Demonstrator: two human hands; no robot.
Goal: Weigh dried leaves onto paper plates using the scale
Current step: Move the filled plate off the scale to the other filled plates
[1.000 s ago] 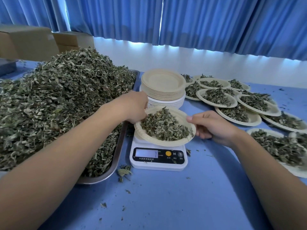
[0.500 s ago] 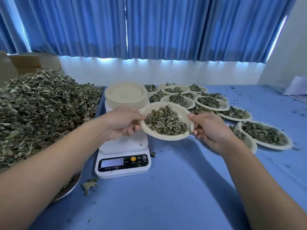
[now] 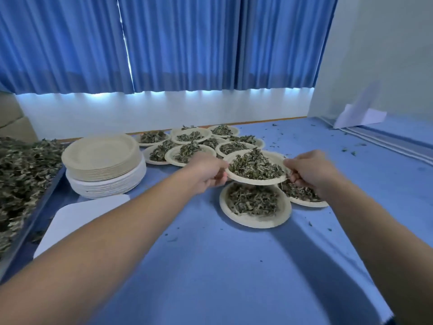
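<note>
Two bare forearms stretch away from the viewer over a blue tablecloth [image 3: 234, 266] scattered with leaf crumbs. The left hand [image 3: 206, 171] and right hand [image 3: 307, 171] each pinch an opposite edge of one paper plate [image 3: 255, 182], fingers curled under the rim and thumbs on top, holding it level in the air. Half a second ago this plate was just beside the scale; now it has been carried to the right and hangs directly above another filled plate [image 3: 255, 221] lying on the cloth. The held plate carries a mound of dried leaves [image 3: 254, 166]. At near left, the white scale [image 3: 77, 219] is bare on top, and the left forearm hides its display. Left of it, a metal tray [image 3: 35, 221] holds a large heap of leaves [image 3: 23, 170]. Behind the scale stands a stack of empty plates [image 3: 100, 153], tan ones on white ones. Farther back, a cluster of filled plates [image 3: 191, 137] overlap one another, each with a small pile of leaves. Beyond the table are a white wall [image 3: 164, 109], blue curtains [image 3: 187, 43], a cardboard box [image 3: 11, 123] at far left and a folded white sheet [image 3: 360, 116] at far right.
</note>
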